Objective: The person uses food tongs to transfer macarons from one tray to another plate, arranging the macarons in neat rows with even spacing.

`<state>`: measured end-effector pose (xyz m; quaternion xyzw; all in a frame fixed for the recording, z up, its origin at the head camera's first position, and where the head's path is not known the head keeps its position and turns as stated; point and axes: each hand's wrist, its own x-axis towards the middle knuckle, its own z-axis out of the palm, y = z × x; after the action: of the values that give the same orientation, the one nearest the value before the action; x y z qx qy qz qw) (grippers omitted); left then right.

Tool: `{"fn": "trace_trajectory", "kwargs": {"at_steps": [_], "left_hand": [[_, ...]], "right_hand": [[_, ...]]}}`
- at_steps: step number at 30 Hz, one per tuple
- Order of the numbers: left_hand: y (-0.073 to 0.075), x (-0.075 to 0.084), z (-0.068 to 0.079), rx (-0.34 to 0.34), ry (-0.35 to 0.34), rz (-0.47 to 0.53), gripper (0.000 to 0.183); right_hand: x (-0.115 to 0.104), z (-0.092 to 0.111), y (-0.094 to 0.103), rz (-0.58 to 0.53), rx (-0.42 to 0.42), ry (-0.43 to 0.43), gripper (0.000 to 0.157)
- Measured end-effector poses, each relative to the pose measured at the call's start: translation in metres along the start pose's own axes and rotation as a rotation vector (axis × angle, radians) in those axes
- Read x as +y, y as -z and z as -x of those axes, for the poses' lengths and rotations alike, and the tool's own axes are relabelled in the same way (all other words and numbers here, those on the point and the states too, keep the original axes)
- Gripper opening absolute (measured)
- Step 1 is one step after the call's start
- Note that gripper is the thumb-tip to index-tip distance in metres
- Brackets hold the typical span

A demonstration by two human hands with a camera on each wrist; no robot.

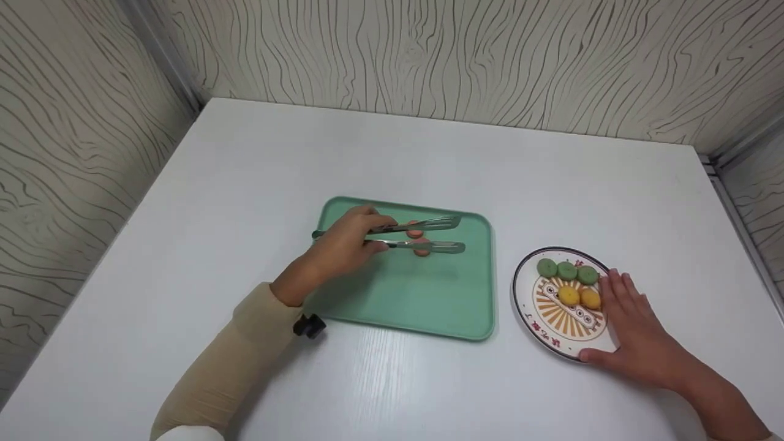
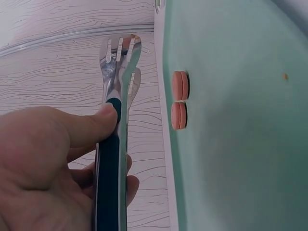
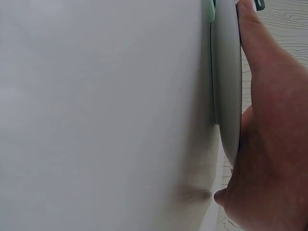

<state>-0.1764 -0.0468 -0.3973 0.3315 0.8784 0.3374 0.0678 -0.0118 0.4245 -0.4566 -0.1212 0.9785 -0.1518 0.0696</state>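
My left hand holds metal tongs by their dark-lined arms, thumb on one side and fingers on the other. The tongs' slotted ends stand apart over the green tray. Below them lie two pink macarons, side by side near the tray's far edge and overlapped by the tongs in the head view. At the right, my right hand rests along the rim of a round patterned plate, fingers straight and thumb spread toward its near edge. Three green macarons and two yellow macarons sit on the plate.
Tray and plate stand apart on a white table, the tray in the middle. Wood-patterned panels rise behind the table and at its sides. A tiny orange crumb lies on the tray. Beside the left sleeve shows a black clip-like piece.
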Motion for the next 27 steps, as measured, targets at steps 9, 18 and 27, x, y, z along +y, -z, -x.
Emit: {"fn": "trace_trajectory", "kwargs": {"at_steps": [9, 18, 27], "left_hand": [[0.009, -0.016, 0.008, -0.015, 0.019, 0.012, 0.032], [0.013, -0.024, 0.015, -0.035, 0.047, 0.013, 0.034], [0.013, -0.031, 0.019, -0.030, 0.053, 0.025, 0.034]], "right_hand": [[0.000, 0.000, 0.000, -0.001, -0.001, -0.008, 0.132], [-0.002, 0.000, 0.001, -0.006, -0.015, -0.019, 0.131], [-0.001, 0.001, 0.001, -0.008, 0.023, 0.014, 0.130]]}}
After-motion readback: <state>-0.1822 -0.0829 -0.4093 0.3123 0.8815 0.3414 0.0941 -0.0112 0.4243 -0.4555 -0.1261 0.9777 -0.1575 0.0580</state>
